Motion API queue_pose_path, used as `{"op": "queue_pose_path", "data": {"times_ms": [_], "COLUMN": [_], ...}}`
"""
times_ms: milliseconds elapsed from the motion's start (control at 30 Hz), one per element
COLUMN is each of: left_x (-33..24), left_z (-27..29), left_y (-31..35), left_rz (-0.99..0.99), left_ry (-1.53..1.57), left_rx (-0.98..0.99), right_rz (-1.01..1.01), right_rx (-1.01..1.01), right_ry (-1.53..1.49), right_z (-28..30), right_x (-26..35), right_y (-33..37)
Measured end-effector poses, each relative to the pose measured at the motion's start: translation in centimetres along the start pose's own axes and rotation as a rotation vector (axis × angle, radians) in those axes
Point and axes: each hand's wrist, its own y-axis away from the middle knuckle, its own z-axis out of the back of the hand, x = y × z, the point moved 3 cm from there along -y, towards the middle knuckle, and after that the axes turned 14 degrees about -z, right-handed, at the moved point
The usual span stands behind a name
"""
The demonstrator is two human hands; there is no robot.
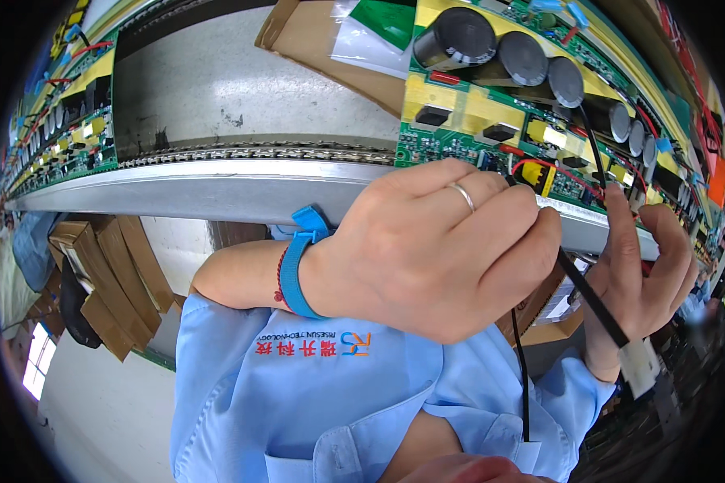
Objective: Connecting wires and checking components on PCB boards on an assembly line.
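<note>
My left hand (439, 249), a ring on one finger and a blue strap on its wrist, is closed with its fingertips over the near edge of a green circuit board (459, 149). From its fingers a black cable (592, 302) slants down to a white connector (640, 369), which hangs in front of my right wrist. My right hand (640, 274) is raised at the board's edge with fingers bent. A thin black strip (594, 149) runs up from its fingertips over the board; the grip itself is partly hidden. A red wire (560, 167) loops between the hands.
Large round capacitors (524, 58) stand on the board. A metal rail with a chain (266, 153) runs along the bench's near edge. More circuit boards (64, 121) lie at the left. A cardboard tray (314, 48) sits behind, and folded cardboard (113, 274) stands below at left.
</note>
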Motion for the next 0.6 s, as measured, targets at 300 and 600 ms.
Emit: {"op": "queue_pose_path", "data": {"times_ms": [300,600], "left_x": [-0.3,-0.3], "left_z": [-1.1,-1.3], "left_y": [-0.6,0.0], "left_rz": [0.056,0.05], "left_ry": [0.042,0.028], "left_rx": [0.064,0.027], "right_rz": [-0.307,-0.284], "right_rx": [-0.196,-0.174], "right_ry": [-0.806,-0.91], "right_z": [-3.8,-6.7], "right_x": [0.6,1.1], "right_y": [-2.1,-2.0]}}
